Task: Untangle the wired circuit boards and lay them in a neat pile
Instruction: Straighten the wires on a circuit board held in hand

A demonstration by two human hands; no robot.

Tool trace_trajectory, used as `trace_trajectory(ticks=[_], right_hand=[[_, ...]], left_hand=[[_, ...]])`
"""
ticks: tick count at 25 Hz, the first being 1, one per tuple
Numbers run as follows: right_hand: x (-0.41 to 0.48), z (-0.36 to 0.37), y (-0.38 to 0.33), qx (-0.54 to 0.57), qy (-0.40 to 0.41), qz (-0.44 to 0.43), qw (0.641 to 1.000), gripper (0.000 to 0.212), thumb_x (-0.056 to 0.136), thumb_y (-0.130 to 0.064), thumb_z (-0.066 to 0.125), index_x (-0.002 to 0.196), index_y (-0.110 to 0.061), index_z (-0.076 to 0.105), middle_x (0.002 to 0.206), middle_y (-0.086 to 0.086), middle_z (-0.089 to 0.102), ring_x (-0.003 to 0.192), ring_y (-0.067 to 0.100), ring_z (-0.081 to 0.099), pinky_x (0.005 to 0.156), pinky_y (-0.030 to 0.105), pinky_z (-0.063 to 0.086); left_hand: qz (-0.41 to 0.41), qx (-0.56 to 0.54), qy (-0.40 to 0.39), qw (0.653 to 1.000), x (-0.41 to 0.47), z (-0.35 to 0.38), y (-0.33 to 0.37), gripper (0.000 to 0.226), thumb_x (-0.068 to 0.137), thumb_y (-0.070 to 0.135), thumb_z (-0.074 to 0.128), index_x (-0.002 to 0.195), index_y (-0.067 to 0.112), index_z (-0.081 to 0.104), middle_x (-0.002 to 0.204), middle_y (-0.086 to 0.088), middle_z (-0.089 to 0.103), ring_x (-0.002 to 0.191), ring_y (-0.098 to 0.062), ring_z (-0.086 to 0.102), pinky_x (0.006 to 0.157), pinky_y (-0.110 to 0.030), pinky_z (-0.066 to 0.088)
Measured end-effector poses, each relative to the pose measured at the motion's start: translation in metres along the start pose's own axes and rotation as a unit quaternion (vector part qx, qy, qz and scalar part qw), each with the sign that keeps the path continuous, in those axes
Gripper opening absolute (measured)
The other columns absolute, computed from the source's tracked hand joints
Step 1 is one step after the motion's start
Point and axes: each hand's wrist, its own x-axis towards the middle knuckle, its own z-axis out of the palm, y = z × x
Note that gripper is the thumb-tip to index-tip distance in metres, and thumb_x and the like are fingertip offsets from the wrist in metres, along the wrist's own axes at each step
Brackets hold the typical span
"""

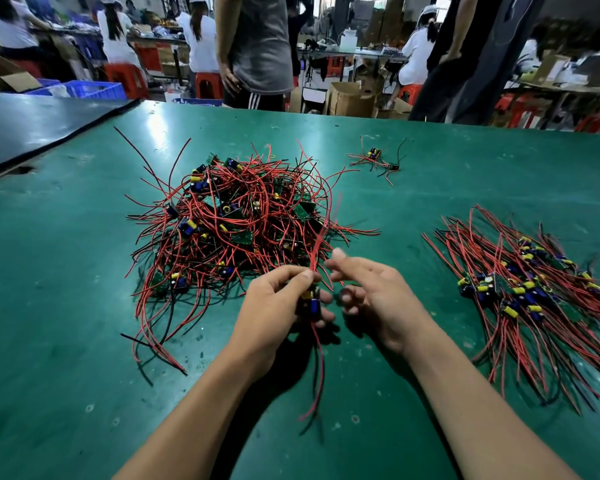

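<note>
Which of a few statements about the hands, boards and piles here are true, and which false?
1. The left hand grips a board with wires. True.
2. The right hand holds a board. False: it holds none.
3. The tangled heap lies right of the hands. False: it lies ahead, to the left; the neat pile is at right.
4. The table is green. True.
5. All boards are in those two piles. False: a small cluster lies apart, farther off.
</note>
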Motion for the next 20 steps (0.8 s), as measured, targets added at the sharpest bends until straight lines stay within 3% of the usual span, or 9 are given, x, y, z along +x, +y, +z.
trace_trajectory(ticks=[2,4,8,11,15,20], right_hand=[[-0.005,0.004,0.003,-0.044,-0.043,-0.003,0.998,0.034,0.077,-0.051,0.08,0.092,-0.02,0.078,0.094,0.003,0.075,0.07,0.02,0.061,0.048,0.02,0.037],[-0.006,0.005,0.002,-0.071,-0.049,-0.022,0.996,0.028,0.087,-0.048,0.072,0.092,-0.022,0.079,0.09,-0.002,0.077,0.063,0.011,0.057,0.048,0.018,0.04],[-0.009,0.01,-0.003,-0.143,0.001,-0.11,0.984,0.027,0.085,-0.05,0.074,0.093,-0.024,0.078,0.091,0.004,0.077,0.062,0.01,0.057,0.056,0.02,0.048],[-0.014,0.02,0.003,-0.249,0.036,-0.227,0.941,0.03,0.077,-0.034,0.085,0.103,-0.027,0.071,0.097,-0.003,0.072,0.081,0.013,0.065,0.074,0.027,0.055],[-0.017,0.021,0.003,-0.294,0.031,-0.26,0.919,0.028,0.078,-0.02,0.086,0.099,-0.026,0.068,0.101,-0.007,0.065,0.081,0.013,0.064,0.07,0.013,0.046],[-0.017,0.018,0.008,-0.372,0.054,-0.31,0.873,0.023,0.082,-0.023,0.083,0.103,-0.024,0.073,0.101,-0.012,0.059,0.085,0.0,0.057,0.074,0.007,0.037]], left_hand=[[-0.005,-0.046,0.027,0.999,0.003,-0.003,0.002,0.013,0.098,0.011,0.055,0.091,0.007,0.065,0.082,-0.02,0.071,0.063,-0.026,0.07,0.057,-0.033,0.059],[0.006,-0.044,0.043,0.998,0.006,-0.006,0.003,0.01,0.097,0.014,0.057,0.092,0.01,0.064,0.09,-0.023,0.071,0.076,-0.03,0.071,0.07,-0.042,0.06],[0.045,0.007,0.056,0.997,0.005,-0.005,0.003,0.01,0.099,0.016,0.055,0.095,0.009,0.061,0.078,-0.012,0.072,0.067,-0.024,0.07,0.059,-0.033,0.058],[0.06,0.04,0.08,0.994,0.008,-0.008,0.001,0.008,0.099,0.019,0.055,0.099,0.011,0.059,0.096,-0.03,0.067,0.086,-0.043,0.067,0.083,-0.058,0.055],[0.036,0.023,0.089,0.995,0.007,-0.01,0.005,0.01,0.097,0.019,0.055,0.088,0.017,0.06,0.082,-0.012,0.061,0.079,-0.025,0.059,0.09,-0.061,0.049],[0.021,0.019,0.081,0.996,0.007,-0.008,0.004,0.011,0.098,0.018,0.053,0.089,0.014,0.057,0.086,-0.013,0.058,0.082,-0.024,0.056,0.089,-0.056,0.051]])
